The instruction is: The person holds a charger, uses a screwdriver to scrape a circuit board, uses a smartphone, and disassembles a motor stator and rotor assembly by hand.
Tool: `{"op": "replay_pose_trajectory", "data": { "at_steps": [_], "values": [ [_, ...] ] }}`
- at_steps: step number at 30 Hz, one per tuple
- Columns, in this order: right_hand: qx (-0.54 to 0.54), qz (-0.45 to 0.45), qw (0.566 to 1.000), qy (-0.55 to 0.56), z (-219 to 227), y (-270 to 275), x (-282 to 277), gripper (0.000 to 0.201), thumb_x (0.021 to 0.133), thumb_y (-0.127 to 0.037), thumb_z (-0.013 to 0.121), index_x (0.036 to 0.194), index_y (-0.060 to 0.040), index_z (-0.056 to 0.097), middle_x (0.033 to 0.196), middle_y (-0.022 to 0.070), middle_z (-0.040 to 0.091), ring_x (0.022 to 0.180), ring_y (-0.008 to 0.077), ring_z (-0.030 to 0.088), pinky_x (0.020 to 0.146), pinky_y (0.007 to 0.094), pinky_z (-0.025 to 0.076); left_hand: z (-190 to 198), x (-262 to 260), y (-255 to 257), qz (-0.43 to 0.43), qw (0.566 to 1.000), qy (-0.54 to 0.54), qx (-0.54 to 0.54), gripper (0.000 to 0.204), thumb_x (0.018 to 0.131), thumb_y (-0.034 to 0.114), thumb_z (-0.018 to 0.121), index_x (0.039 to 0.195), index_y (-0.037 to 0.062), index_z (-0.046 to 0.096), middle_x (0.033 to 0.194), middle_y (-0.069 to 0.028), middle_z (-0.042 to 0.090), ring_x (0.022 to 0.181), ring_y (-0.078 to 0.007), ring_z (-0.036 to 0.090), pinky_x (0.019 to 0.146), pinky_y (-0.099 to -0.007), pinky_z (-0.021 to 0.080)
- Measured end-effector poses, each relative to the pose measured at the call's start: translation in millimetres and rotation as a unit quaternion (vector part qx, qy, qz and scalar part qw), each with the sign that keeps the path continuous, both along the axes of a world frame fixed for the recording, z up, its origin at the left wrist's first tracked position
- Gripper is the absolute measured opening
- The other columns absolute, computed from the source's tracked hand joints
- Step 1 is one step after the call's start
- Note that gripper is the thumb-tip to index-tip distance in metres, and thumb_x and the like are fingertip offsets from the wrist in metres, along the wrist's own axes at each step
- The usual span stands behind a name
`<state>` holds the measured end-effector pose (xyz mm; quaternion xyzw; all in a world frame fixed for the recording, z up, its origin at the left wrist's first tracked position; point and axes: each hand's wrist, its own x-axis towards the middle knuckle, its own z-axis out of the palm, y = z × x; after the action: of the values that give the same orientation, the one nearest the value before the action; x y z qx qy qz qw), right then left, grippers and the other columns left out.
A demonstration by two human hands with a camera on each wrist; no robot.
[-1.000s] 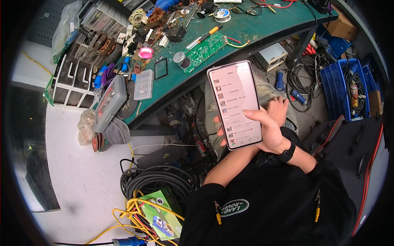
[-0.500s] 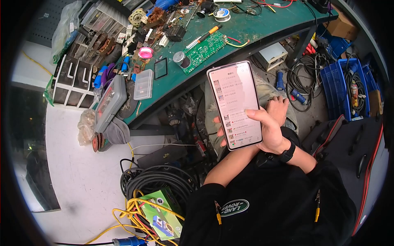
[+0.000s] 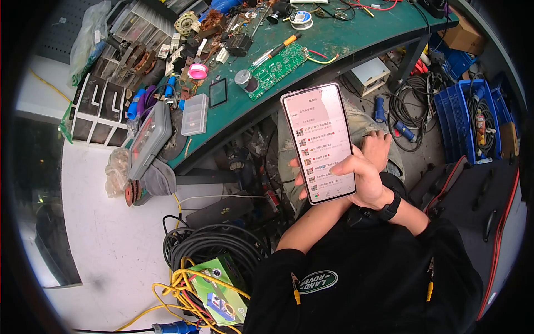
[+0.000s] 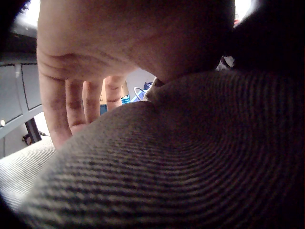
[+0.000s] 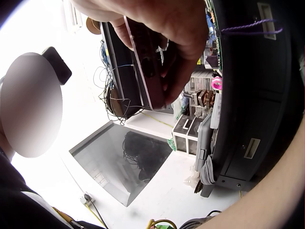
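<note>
In the head view my right hand (image 3: 364,181), with a black band on its wrist, grips an upright-held phone (image 3: 320,131). Its thumb lies over the lower part of the lit screen, which shows a list of small pictures with text; other fingertips show at the phone's left edge. The right wrist view has the phone (image 5: 143,67) edge-on, fingers curled round it. My left forearm crosses beneath the right one, and the left hand (image 3: 376,150) rests on a trouser knee, holding nothing. In the left wrist view that hand (image 4: 90,62) hangs over striped cloth (image 4: 157,157).
A green bench (image 3: 245,117) bears a circuit board (image 3: 278,69), a screwdriver (image 3: 283,45), solder reels and piled parts. Coiled cables and a green box (image 3: 219,292) lie at lower left. Blue crates (image 3: 459,119) stand at the right, above a dark padded case (image 3: 473,206).
The list on the phone screen has scrolled upward, showing other entries. My right thumb has shifted slightly down the screen. The phone and left hand have stayed about where they were.
</note>
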<state>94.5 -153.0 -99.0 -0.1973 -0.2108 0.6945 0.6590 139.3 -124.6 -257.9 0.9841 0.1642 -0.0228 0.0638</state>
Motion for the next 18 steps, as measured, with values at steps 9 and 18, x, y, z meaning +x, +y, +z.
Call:
{"op": "replay_pose_trajectory", "data": {
  "at_steps": [9, 18],
  "values": [
    [0.019, 0.008, 0.999, 0.033, -4.2, 0.1, -0.5, 0.057, 0.088, -0.017, 0.046, 0.138, 0.0075, 0.036, 0.122, 0.028, 0.057, 0.098, 0.0367, 0.065, 0.082, 0.0495, 0.056, -3.9, -2.6, -2.2, 0.002, 1.0, -0.014, 0.016, 0.061, 0.069, 0.034, 0.081, 0.116, 0.0044, 0.054, 0.104, -0.0116, 0.059, 0.098, -0.026, 0.061, 0.075, -0.0334, 0.054],
    [-0.001, 0.009, 1.0, 0.027, -3.5, 0.9, -0.2, 0.057, 0.095, -0.029, 0.047, 0.138, 0.0074, 0.038, 0.121, 0.0266, 0.058, 0.097, 0.0345, 0.065, 0.08, 0.048, 0.057, 1.6, -0.9, 0.2, 0.0, 1.0, -0.007, -0.002, 0.059, 0.069, 0.034, 0.081, 0.113, 0.0047, 0.054, 0.103, -0.0119, 0.059, 0.097, -0.0259, 0.061, 0.075, -0.0334, 0.053]
  ]
}}
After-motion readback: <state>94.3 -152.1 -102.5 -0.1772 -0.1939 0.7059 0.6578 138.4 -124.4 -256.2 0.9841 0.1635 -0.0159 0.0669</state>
